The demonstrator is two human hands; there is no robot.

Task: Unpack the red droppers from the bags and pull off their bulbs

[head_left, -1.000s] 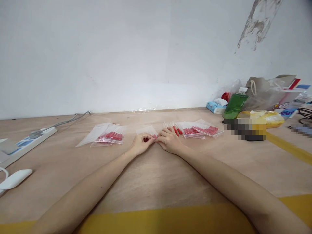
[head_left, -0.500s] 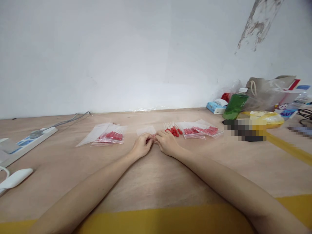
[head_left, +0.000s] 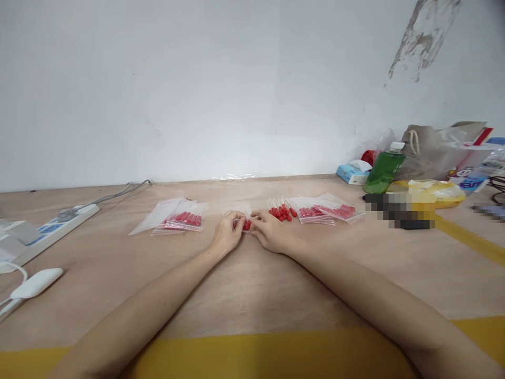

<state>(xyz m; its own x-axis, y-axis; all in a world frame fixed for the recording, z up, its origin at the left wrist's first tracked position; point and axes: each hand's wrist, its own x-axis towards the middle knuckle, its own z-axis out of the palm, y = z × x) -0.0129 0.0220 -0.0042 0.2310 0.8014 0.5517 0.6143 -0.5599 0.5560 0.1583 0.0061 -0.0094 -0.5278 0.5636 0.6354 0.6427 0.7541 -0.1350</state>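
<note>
A makeshift packing workplace was suggested rather than a home kitchen or office — a bare plywood counter (head_left: 252,284) edged with yellow tape (head_left: 469,239) was set against a scuffed white wall (head_left: 221,89). Small zip bags of red-tipped sticks (head_left: 185,218) were laid out in batches, a power strip (head_left: 51,229) was placed left, and a green bottle (head_left: 382,171) among bags was seen right.

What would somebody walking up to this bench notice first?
Probably the two bare hands meeting mid-table: the left hand and right hand pinch a small clear bag with red-tipped pieces inside. Beside them lie loose red-tipped sticks and filled bags on the right and left. A green bottle stands out in the clutter at far right.
</note>
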